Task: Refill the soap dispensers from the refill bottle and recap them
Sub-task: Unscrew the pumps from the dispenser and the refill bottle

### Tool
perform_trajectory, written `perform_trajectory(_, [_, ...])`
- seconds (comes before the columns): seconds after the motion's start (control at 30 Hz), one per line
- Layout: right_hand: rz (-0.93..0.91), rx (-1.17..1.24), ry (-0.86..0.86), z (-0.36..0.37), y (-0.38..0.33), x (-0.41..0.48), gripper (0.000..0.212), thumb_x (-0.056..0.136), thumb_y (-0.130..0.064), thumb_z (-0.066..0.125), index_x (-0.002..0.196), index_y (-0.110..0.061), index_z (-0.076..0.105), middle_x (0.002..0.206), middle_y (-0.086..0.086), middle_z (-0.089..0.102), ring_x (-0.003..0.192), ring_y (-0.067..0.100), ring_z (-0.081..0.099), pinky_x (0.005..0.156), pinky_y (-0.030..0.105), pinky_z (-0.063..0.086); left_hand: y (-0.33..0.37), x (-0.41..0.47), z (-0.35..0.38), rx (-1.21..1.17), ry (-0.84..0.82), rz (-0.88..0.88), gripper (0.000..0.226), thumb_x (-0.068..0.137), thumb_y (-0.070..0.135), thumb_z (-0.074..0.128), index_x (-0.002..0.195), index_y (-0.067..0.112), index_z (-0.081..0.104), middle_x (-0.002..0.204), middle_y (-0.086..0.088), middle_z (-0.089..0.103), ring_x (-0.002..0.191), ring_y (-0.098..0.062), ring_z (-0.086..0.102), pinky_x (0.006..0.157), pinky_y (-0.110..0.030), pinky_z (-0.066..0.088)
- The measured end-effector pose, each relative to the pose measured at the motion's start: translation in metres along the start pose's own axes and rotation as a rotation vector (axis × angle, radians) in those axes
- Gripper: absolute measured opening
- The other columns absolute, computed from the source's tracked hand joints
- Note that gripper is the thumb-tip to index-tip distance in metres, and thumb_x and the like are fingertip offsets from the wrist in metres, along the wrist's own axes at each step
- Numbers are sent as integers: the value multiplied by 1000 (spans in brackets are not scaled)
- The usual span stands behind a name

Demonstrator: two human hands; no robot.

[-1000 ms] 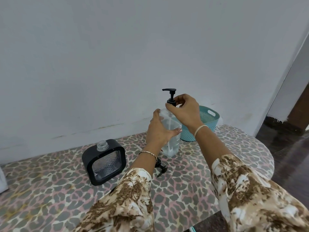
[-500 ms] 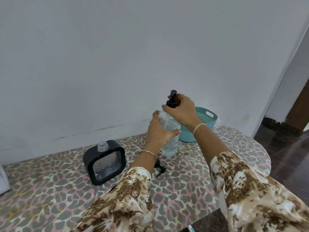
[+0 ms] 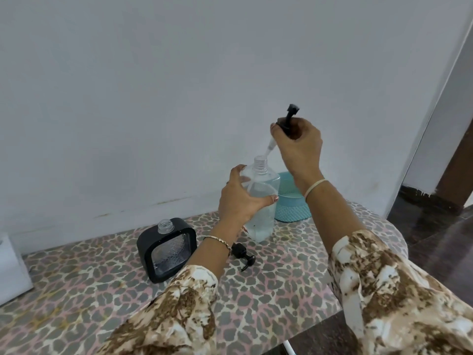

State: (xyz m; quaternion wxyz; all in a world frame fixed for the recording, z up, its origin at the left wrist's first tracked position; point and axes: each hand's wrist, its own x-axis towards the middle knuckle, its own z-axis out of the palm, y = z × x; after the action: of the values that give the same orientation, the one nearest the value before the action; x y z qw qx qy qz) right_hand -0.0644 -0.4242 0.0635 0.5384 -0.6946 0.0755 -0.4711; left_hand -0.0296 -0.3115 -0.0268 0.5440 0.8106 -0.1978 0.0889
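Note:
A clear bottle (image 3: 261, 201) holding pale liquid stands on the leopard-print table (image 3: 89, 290), and my left hand (image 3: 240, 198) grips its body. My right hand (image 3: 298, 144) holds a black pump head (image 3: 288, 121) lifted above the bottle's open threaded neck, its clear tube still dipping toward the opening. A square black dispenser (image 3: 167, 249) with a clear window and an uncapped threaded neck stands to the left. A second black pump head (image 3: 243, 254) lies on the table between the two.
A teal woven basket (image 3: 293, 206) stands right behind the bottle against the wall. A white object (image 3: 11, 270) sits at the far left edge. The table's rounded right end drops to a dark floor (image 3: 435, 239).
My right hand unscrewed the pump head and lifted it off the clear bottle, exposing the neck. My left hand kept gripping the bottle.

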Motion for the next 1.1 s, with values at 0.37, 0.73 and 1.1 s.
perform_trajectory(0.37, [129, 433, 228, -27, -40, -18, 26, 79, -22, 76, 98, -4, 73, 86, 1, 72, 68, 1, 60, 72, 20, 51, -8, -49, -55, 14, -28, -32, 102, 49, 42, 94, 134, 34, 39, 112, 11, 57, 104, -9, 53, 85, -24, 41])
perform_trajectory(0.73, [323, 576, 289, -34, -9, -44, 30, 78, -24, 78, 96, -1, 72, 78, 2, 61, 66, 11, 50, 59, 18, 45, -41, -79, -82, 14, 1, -119, 107, 46, 41, 94, 136, 29, 38, 115, 5, 59, 110, -15, 56, 94, -35, 48])
perform_trajectory(1.1, [508, 629, 455, -40, 34, -55, 20, 82, -25, 75, 72, -12, 64, 64, 0, 53, 52, 11, 42, 58, 24, 42, -50, -82, -86, -32, -15, -114, 108, 46, 42, 94, 136, 29, 36, 118, 2, 59, 112, -18, 57, 96, -42, 50])
